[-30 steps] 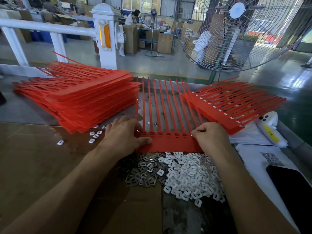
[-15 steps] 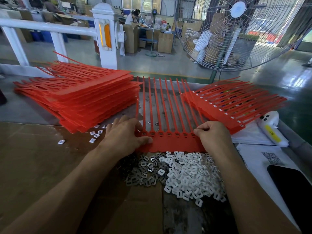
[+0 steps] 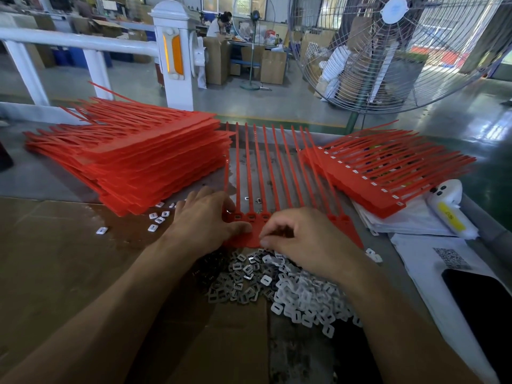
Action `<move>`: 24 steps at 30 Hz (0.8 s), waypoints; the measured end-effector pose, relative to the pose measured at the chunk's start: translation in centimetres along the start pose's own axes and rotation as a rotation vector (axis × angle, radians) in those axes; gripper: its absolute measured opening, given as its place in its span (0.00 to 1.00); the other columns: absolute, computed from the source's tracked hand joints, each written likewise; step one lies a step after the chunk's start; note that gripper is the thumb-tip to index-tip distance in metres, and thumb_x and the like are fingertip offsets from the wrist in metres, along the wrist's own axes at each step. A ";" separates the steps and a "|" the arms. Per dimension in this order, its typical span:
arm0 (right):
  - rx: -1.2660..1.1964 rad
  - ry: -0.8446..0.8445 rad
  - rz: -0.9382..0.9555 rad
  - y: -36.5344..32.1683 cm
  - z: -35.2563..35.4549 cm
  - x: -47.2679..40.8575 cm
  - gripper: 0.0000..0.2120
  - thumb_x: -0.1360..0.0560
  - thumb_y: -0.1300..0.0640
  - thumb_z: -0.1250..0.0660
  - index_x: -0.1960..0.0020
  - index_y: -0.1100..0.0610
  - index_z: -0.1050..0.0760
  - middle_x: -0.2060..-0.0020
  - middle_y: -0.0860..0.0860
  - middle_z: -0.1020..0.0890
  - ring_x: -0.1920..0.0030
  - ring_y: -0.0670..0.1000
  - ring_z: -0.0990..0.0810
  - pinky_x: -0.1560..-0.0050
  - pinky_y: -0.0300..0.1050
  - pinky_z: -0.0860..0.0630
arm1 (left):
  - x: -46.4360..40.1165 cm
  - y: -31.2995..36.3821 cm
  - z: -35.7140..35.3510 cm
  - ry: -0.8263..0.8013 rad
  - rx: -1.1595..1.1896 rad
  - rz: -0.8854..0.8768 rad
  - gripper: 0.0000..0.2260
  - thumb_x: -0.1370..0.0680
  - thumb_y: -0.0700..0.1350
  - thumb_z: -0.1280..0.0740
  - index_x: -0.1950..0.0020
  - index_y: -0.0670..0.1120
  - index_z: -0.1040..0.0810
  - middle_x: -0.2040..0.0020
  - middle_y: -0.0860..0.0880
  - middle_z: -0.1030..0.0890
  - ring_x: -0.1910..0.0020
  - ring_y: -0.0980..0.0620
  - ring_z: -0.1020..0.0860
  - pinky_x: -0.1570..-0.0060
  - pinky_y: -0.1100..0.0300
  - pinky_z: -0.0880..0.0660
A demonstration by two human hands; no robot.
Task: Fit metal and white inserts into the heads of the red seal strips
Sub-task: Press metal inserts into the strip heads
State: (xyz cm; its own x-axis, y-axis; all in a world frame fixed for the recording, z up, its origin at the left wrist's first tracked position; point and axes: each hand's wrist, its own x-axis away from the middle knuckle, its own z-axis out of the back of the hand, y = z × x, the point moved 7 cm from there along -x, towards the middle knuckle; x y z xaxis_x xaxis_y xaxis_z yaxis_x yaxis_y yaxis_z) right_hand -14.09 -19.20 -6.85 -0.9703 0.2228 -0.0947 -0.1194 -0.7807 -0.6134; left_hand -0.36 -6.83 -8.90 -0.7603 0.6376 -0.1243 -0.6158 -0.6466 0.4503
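A comb of red seal strips [image 3: 266,173] lies flat in front of me, tails pointing away, heads [image 3: 251,217] in a row nearest me. My left hand [image 3: 203,217] rests on its left end, thumb pressing the flat tab, fingers lying over the first heads. My right hand [image 3: 302,239] hovers just right of it over the middle of the tab, fingers curled, fingertips at the tab's near edge; anything between them is hidden. Just below lie a heap of metal inserts [image 3: 232,289] and a heap of white inserts [image 3: 304,299].
A tall stack of red strip combs [image 3: 138,162] sits at the left, a smaller stack [image 3: 374,176] at the right. Loose white inserts [image 3: 158,217] lie by the left stack. A white handheld device [image 3: 448,206], papers [image 3: 432,253] and a dark phone [image 3: 484,300] occupy the right edge.
My right hand has moved left from the comb's right end to its middle, close to my left hand. The left hand and the comb have stayed put.
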 end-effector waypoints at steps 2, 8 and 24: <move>0.037 -0.029 0.054 -0.9 -0.7 0.0 0.02 0.24 0.50 0.25 0.51 0.46 0.15 0.58 0.39 0.18 0.56 0.38 0.20 0.56 0.34 0.28 | 0.0 0.0 0.1 0.010 0.001 -0.006 0.20 0.30 0.68 0.28 0.44 0.60 0.24 0.38 0.55 0.28 0.34 0.52 0.33 0.32 0.47 0.37; 0.120 -0.078 0.146 -2.3 -2.2 -0.1 0.08 0.23 0.51 0.26 0.44 0.44 0.16 0.52 0.41 0.20 0.51 0.40 0.21 0.47 0.43 0.23 | 0.0 0.0 0.1 0.027 -0.005 -0.013 0.19 0.29 0.67 0.29 0.44 0.59 0.23 0.39 0.55 0.28 0.34 0.51 0.33 0.32 0.47 0.37; 0.026 -0.020 0.157 -2.6 -2.2 0.0 0.06 0.24 0.56 0.28 0.55 0.46 0.21 0.59 0.39 0.19 0.58 0.39 0.20 0.60 0.35 0.23 | 0.0 0.1 0.1 0.015 -0.002 -0.023 0.18 0.27 0.64 0.30 0.42 0.57 0.23 0.42 0.55 0.30 0.34 0.50 0.33 0.34 0.49 0.38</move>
State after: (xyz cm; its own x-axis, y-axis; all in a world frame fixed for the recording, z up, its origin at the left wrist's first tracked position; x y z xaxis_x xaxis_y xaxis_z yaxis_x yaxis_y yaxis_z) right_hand -13.34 -15.84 -7.00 -0.9814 0.0848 -0.1720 0.0294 -0.8197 -0.5721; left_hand -0.45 -6.83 -8.73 -0.7488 0.6460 -0.1484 -0.6338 -0.6324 0.4454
